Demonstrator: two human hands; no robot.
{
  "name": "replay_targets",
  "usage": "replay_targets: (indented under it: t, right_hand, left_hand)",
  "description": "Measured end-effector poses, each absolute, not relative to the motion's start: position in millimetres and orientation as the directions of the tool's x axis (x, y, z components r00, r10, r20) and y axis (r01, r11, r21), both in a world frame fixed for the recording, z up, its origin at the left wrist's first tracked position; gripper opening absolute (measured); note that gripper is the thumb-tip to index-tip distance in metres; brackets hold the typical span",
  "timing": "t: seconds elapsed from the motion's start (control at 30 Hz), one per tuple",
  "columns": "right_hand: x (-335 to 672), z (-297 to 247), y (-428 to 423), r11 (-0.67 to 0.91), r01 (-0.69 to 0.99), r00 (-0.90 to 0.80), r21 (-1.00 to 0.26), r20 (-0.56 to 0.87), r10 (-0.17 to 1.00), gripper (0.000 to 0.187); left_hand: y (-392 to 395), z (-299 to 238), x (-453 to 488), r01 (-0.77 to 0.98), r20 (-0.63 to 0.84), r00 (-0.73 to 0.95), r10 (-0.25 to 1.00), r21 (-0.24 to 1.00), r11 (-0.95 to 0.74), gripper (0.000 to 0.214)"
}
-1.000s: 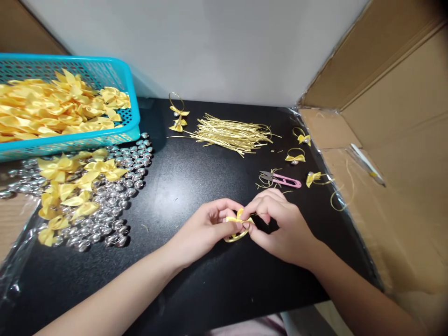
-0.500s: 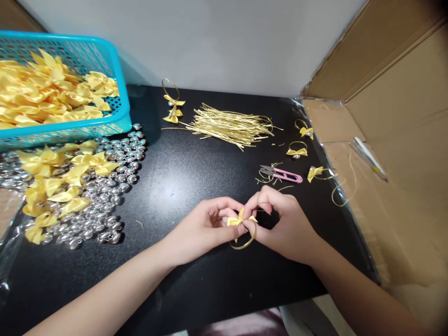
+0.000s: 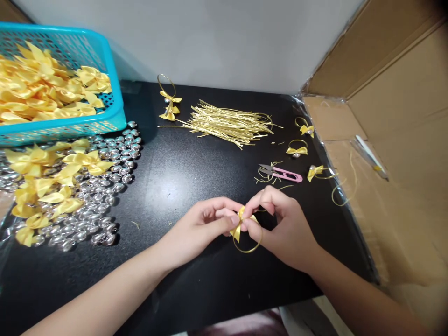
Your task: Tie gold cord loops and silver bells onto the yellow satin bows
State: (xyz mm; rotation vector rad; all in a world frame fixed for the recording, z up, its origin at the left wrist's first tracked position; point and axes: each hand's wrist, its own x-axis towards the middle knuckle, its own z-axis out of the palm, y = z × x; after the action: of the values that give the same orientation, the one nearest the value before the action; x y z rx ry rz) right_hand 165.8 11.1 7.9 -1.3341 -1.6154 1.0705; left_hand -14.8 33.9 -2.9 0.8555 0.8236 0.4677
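Note:
My left hand (image 3: pixel 205 224) and my right hand (image 3: pixel 280 224) meet over the black table (image 3: pixel 182 172), both pinching one small yellow satin bow (image 3: pixel 241 221). A loop of gold cord (image 3: pixel 249 242) hangs from the bow below my fingers. The fingertips of both hands are pressed together on the bow's middle. Pink thread snips (image 3: pixel 282 174) lie just beyond my right hand, among cut gold cord ends.
A blue basket (image 3: pixel 87 122) full of yellow bows stands at the far left. Silver beads (image 3: pixel 101 196) and loose bows (image 3: pixel 52 182) spread below it. A bundle of gold cords (image 3: pixel 227 123) lies at the back. Finished looped bows (image 3: pixel 297 150) lie near an open cardboard box (image 3: pixel 395 154) on the right.
The gold cord loop has opened wider and now hangs lower under the bow. The bow has turned more upright between my fingers. The view has shifted slightly.

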Motion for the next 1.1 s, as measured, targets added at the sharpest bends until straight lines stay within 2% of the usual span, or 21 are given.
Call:
replay_targets:
  t: [0.37,0.7,1.1]
  right_hand:
    - [162.4,8.0,9.3,-0.076,0.114,-0.126,-0.991,-0.090,0.988,0.041]
    - [157.0,1.7,6.4,-0.025,0.168,-0.007,-0.985,-0.027,1.000,0.039]
    - [157.4,3.5,8.0,-0.022,0.245,-0.031,-0.969,-0.031,0.999,0.037]
  left_hand:
    - [36.8,-2.6,-16.4,-0.051,-0.464,0.623,0.630,0.779,0.625,0.014]
    - [32.0,-5.2,-12.8,-0.024,-0.454,0.581,0.675,0.819,0.573,0.019]
    - [29.0,-8.3,-11.2,-0.022,-0.462,0.554,0.692,0.824,0.567,0.023]
